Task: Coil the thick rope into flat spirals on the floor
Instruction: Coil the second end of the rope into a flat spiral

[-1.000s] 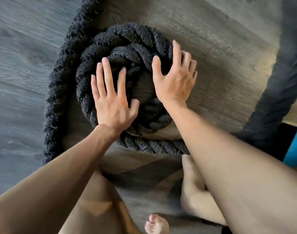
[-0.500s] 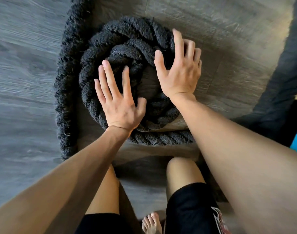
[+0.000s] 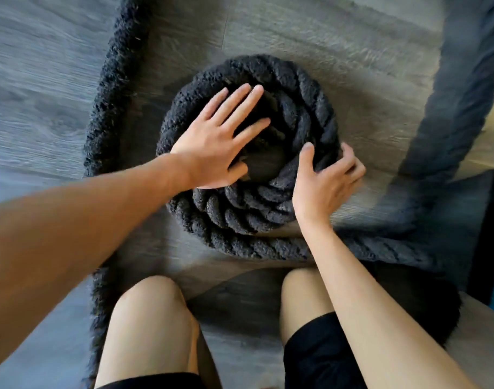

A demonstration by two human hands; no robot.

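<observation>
Since the earlier frames both hands have swung clockwise around the coil: the left hand, which lay with fingers pointing up the picture on the coil's left side, now angles across the centre with fingers spread flat and open, palm pressing on the inner turns, while the right hand has dropped from the upper right edge to the lower right edge and now curls over the outer turn, thumb on top and fingers wrapped around the outside, gripping the rope. That shift reads as the spiral being rotated or snugged, the flat hand pinning the middle while the other draws the outer wrap tight, so the task looks early, with only a few turns laid. The thick rope sits as a small dark spiral on the grey wood floor, just ahead of the person's bare knees; a loose length runs down the left side of the picture and another leaves the coil along its near edge toward the right, then rises up the right side. Motion blur smears the right-hand length and the floor, the rope's end inside the coil is hidden under the left palm, and whether the two loose runs join out of view cannot be told.
</observation>
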